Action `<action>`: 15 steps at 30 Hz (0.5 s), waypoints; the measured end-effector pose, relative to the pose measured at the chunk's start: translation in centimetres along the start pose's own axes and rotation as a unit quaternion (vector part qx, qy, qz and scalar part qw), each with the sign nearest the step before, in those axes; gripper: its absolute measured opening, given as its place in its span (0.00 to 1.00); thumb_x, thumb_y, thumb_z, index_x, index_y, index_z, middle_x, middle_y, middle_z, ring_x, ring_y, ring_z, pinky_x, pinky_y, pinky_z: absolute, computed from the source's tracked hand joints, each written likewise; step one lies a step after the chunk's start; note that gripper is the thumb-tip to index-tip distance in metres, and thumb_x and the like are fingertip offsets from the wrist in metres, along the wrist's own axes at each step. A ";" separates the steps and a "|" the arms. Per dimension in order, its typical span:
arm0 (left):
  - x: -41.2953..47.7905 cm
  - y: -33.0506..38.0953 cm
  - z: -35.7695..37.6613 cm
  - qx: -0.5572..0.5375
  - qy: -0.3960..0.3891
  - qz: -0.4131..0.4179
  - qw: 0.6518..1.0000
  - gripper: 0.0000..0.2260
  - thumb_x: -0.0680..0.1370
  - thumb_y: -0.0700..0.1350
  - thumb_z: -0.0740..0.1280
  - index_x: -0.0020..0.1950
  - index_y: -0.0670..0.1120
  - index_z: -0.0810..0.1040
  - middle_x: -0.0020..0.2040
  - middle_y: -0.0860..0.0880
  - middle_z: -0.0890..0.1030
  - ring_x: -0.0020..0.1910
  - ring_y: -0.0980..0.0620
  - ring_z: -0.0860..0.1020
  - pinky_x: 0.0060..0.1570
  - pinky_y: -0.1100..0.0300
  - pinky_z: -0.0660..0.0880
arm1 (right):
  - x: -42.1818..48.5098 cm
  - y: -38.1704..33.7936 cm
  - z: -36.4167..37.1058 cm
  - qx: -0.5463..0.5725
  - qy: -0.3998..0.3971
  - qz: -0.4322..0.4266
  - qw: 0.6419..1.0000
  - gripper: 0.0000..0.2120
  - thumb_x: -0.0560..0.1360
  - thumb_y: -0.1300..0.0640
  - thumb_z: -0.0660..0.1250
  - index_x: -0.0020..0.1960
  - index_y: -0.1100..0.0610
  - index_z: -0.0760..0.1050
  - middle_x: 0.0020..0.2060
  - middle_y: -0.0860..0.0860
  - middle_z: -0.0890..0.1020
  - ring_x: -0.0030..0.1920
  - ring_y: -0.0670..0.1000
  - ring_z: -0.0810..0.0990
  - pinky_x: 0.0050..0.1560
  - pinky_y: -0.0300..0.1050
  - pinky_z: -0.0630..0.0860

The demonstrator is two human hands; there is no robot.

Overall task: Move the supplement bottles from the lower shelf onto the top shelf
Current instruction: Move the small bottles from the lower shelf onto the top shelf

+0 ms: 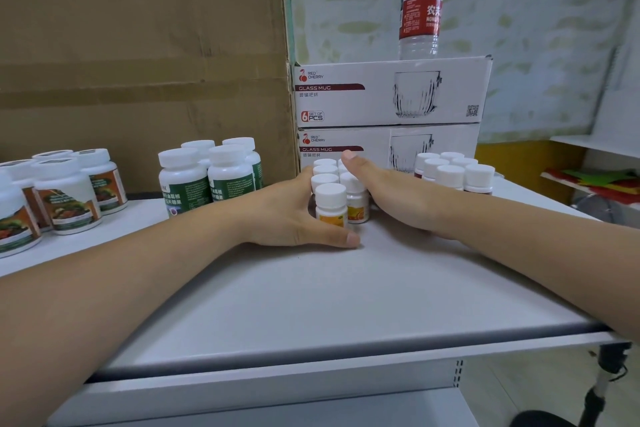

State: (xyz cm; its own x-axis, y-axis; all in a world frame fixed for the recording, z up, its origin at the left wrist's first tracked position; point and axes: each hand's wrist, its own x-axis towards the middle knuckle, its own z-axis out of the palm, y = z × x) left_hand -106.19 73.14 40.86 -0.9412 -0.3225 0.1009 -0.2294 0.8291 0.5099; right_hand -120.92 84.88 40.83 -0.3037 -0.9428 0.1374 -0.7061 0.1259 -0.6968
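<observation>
Yellow-label supplement bottles (331,199) stand clustered on the top shelf (311,288) between our hands — left hand (291,215) along their left side, thumb across the front, right hand (391,194) flat against the right, fingers together.

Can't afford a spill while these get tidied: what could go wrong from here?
The small yellow-label bottles are only pressed between the left hand and the right hand, not gripped; a harder squeeze could tip the front ones.
They sit close to the lower glass mug box; pushing back might jolt the stack, where a water bottle stands on top.
The right hand lies near the red-label bottles and could knock them.
</observation>
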 end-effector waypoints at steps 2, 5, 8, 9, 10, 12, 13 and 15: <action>-0.1 0.0 0.0 -0.004 0.000 0.002 1.000 0.45 0.65 0.64 0.75 0.75 0.61 0.54 0.66 0.66 0.71 0.64 0.68 0.70 0.64 0.67 0.66 | -0.2 -0.2 0.0 -0.006 -0.001 0.008 1.000 0.34 0.76 0.30 0.40 0.74 0.45 0.63 0.72 0.45 0.67 0.71 0.47 0.66 0.73 0.52 0.57; -0.1 0.1 0.1 -0.012 -0.002 0.002 1.000 0.48 0.63 0.66 0.75 0.76 0.60 0.53 0.66 0.67 0.71 0.64 0.68 0.70 0.64 0.68 0.65 | 0.0 -0.1 0.0 -0.027 0.011 0.028 0.999 0.37 0.74 0.28 0.40 0.75 0.46 0.59 0.72 0.45 0.67 0.70 0.49 0.68 0.73 0.53 0.59; 0.0 0.0 0.1 -0.010 -0.003 0.001 1.000 0.48 0.64 0.66 0.75 0.77 0.60 0.52 0.67 0.66 0.70 0.65 0.67 0.70 0.66 0.66 0.65 | 0.3 0.0 0.1 -0.037 0.024 0.040 0.998 0.50 0.63 0.20 0.41 0.76 0.48 0.56 0.71 0.46 0.69 0.69 0.51 0.68 0.72 0.54 0.59; 0.0 0.0 0.1 -0.004 -0.001 0.001 1.000 0.49 0.63 0.66 0.75 0.77 0.60 0.52 0.67 0.66 0.71 0.65 0.66 0.70 0.67 0.65 0.66 | 0.5 0.1 0.1 -0.038 0.026 0.039 0.998 0.55 0.58 0.17 0.41 0.76 0.48 0.56 0.70 0.46 0.70 0.69 0.51 0.69 0.71 0.54 0.60; 0.0 -0.1 0.1 0.003 0.000 0.000 1.000 0.49 0.62 0.68 0.74 0.77 0.60 0.52 0.66 0.66 0.71 0.65 0.65 0.71 0.68 0.63 0.66 | 0.6 0.2 0.1 -0.039 0.025 0.035 0.998 0.59 0.54 0.15 0.41 0.75 0.48 0.57 0.69 0.47 0.71 0.69 0.51 0.69 0.71 0.55 0.60; 0.0 -0.1 0.1 0.014 0.001 -0.006 1.000 0.50 0.60 0.69 0.72 0.76 0.61 0.52 0.65 0.66 0.72 0.64 0.65 0.72 0.68 0.61 0.67 | 1.1 0.5 0.2 -0.045 0.028 0.040 0.998 0.61 0.52 0.14 0.40 0.75 0.48 0.57 0.68 0.47 0.72 0.69 0.51 0.69 0.71 0.55 0.60; 0.0 -0.1 0.1 0.017 0.002 -0.008 1.000 0.49 0.60 0.69 0.72 0.76 0.61 0.53 0.65 0.66 0.73 0.63 0.65 0.72 0.67 0.61 0.68 | 1.3 0.5 0.3 -0.047 0.028 0.042 0.998 0.62 0.51 0.13 0.40 0.75 0.48 0.57 0.68 0.48 0.72 0.69 0.52 0.69 0.70 0.55 0.60; 0.1 -0.1 0.2 0.020 0.005 -0.008 1.000 0.47 0.62 0.67 0.72 0.76 0.60 0.53 0.65 0.66 0.73 0.63 0.65 0.72 0.67 0.61 0.68 | 1.5 0.7 0.3 -0.045 0.027 0.038 0.998 0.62 0.51 0.13 0.39 0.74 0.49 0.59 0.67 0.50 0.74 0.69 0.53 0.70 0.69 0.56 0.61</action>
State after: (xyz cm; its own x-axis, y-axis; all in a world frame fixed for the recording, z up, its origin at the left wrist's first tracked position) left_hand -106.26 73.07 40.67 -0.9352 -0.3392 0.1015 -0.2534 0.8414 0.4773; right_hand -121.66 83.42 40.32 -0.3905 -0.9120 0.1253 -0.7331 0.2257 -0.6416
